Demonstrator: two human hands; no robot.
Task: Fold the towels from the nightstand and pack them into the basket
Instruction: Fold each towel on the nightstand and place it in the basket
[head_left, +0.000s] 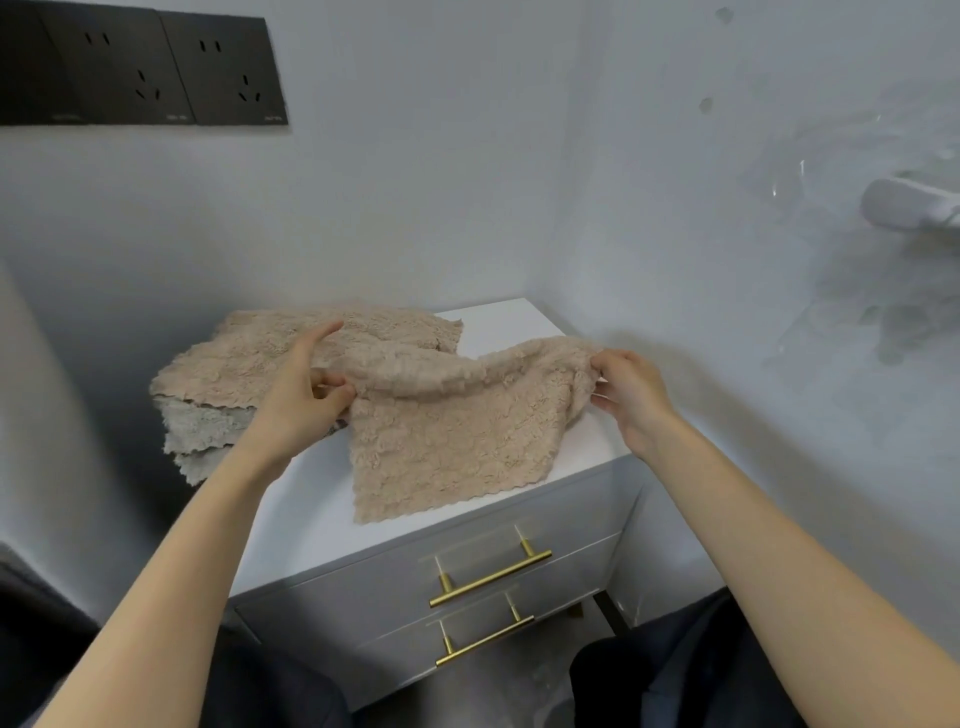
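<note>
Both hands were on one beige towel (452, 441). The left hand (306, 395) pinched its upper left corner between thumb and curled fingers, index finger sticking out straight over the stack behind. The right hand (631, 395) pinched the upper right corner the same way, fingertips bunching the cloth.

The towel's upper edge was lifted off the surface and sagged in the middle between the two grips. The lower half lay flat on the white nightstand (311, 519). The scalloped bottom edge ran close to the nightstand's front edge and roughly parallel to it, not hanging over. The right side edge lay just inside the nightstand's right edge.

The rest of the towels sat in a stack at the left rear of the top: another beige towel (249, 358) uppermost, grey-green towels (202, 431) beneath. The stack overhung the left edge, wavy hems exposed. The held towel's left corner overlapped the stack's near right side.

Bare top: a wide strip at front left under the left forearm, a patch at the back right corner, and a thin margin under the right hand.

The nightstand stood in a corner, walls tight behind and to the right. A white fixture (909, 205) stuck out of the right wall above hand height, well apart from the right hand. Black sockets (140, 67) sat high on the back wall, left. Two drawers with gold bar handles (491, 579) faced the person, both closed.
</note>
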